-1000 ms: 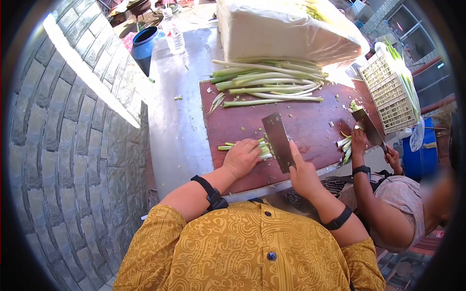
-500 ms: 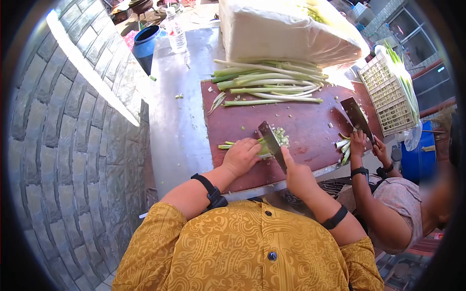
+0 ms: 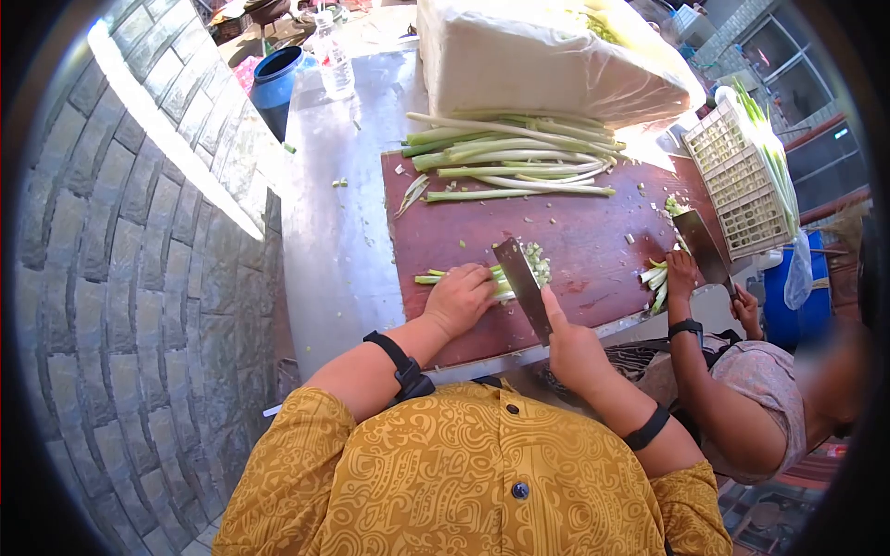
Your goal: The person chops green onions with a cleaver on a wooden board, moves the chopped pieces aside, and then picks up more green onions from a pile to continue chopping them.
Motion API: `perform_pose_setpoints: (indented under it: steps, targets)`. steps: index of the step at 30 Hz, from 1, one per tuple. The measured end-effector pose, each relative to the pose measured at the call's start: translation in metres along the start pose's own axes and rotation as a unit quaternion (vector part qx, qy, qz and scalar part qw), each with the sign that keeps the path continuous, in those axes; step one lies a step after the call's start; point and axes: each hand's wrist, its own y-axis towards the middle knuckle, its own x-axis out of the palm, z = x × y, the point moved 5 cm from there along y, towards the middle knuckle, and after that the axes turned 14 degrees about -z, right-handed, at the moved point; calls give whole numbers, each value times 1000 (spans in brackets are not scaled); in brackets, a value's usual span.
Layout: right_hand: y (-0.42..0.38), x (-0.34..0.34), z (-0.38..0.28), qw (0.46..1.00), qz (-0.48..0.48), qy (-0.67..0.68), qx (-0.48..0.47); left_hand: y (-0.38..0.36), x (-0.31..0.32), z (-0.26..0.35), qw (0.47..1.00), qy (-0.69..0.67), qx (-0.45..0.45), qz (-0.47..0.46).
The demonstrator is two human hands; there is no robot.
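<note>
My left hand (image 3: 461,301) presses a short bunch of green onions (image 3: 429,278) onto the red-brown cutting board (image 3: 454,222). My right hand (image 3: 573,350) grips a cleaver (image 3: 522,283), its broad dark blade across the cut end of the bunch, just right of my left fingers. Chopped pieces (image 3: 539,261) lie on the blade's right side. Farther back on the board rests a pile of long green onion stalks (image 3: 519,157). The cleaver's handle is mostly hidden in my right hand.
At right a co-worker's hands (image 3: 683,272) hold a second cleaver (image 3: 705,246) and green onions. Behind the stalks sits a large white wrapped block (image 3: 528,69). A plastic crate (image 3: 734,181) stands at back right, a clear bottle (image 3: 335,65) at back left, and a brick wall (image 3: 120,250) at left.
My right hand and cleaver have shifted slightly down in view, while my left hand stays nearly in place. The co-worker's cleaver has moved away from their holding hand, showing chopped pieces beyond it.
</note>
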Motion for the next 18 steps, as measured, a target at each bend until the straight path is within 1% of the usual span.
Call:
perform_pose_setpoints:
  steps: [2,5,11,14,17,18]
  targets:
    - [0,7,1,1000,-14,-2,8,-1,0,0,1000,-5,-2,-1]
    - [-1,7,-2,1000,1,28,-13,-1,0,-1,1000,-14,-1,-6]
    - [20,14,3,999,-38,-33,-5,0,1,-2,999,-17,-5,-27]
    - [54,29,7,997,58,-14,-57,3,2,-4,999,-21,-5,-35]
    - [73,23,9,997,68,21,20,-3,6,-3,999,-26,-10,-35]
    - [71,23,13,993,99,58,-2,-3,4,-3,999,-28,-8,-33]
